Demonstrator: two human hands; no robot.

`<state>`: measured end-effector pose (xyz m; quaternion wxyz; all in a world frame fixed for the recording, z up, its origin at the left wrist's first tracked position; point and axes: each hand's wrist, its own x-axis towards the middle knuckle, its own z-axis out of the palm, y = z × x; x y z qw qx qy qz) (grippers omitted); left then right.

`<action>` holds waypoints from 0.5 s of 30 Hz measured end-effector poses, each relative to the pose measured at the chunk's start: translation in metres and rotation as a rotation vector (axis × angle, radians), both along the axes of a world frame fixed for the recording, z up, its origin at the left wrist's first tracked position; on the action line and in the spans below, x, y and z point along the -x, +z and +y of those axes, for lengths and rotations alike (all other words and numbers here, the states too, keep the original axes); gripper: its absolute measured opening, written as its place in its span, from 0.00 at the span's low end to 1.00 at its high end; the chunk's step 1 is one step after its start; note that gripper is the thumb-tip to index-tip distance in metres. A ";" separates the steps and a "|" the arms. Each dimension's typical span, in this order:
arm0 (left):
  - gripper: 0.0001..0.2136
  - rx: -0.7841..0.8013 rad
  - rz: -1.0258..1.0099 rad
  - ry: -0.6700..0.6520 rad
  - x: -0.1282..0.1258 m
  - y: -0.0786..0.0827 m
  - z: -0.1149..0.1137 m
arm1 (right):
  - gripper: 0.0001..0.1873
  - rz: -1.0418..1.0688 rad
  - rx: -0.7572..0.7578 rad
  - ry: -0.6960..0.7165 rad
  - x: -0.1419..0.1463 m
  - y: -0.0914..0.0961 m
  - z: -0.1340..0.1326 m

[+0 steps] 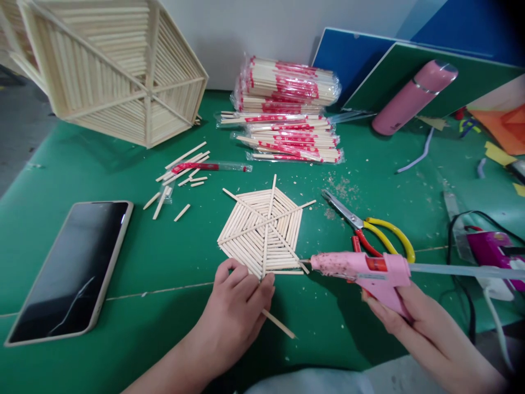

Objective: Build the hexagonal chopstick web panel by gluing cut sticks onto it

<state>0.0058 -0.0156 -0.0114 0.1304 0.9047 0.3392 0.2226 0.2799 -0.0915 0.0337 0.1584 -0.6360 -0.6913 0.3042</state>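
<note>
A hexagonal web of wooden chopsticks [246,230] lies flat on the table, its spokes crossing in the middle and poking past the rim. My left hand [240,306] is closed at its lower edge, fingertips against the web. A loose chopstick [279,324] sticks out from under that hand; its other end is hidden. In my right hand [426,328] is a pink hot glue gun [365,268], gripped by its handle. The nozzle points left and meets the web's lower right corner, close to a short stick [285,272] along the bottom edge.
Red-and-yellow pliers [365,224] lie right of the web. Cut stick pieces [182,212] are scattered at left, near a phone [68,268]. Wrapped chopsticks [287,87], a larger stick structure [123,71] and a pink flask [414,98] stand behind. A black cord [451,235] runs at right.
</note>
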 end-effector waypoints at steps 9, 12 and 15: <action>0.09 -0.006 0.000 0.004 -0.001 -0.002 0.000 | 0.10 0.248 -0.145 -0.627 -0.024 -0.014 0.027; 0.09 -0.004 0.002 0.002 -0.001 -0.001 0.000 | 0.17 0.024 -0.235 -0.719 -0.050 -0.022 0.050; 0.09 -0.006 -0.009 0.017 -0.002 0.000 0.001 | 0.19 -0.112 -0.272 -0.655 -0.070 -0.028 0.068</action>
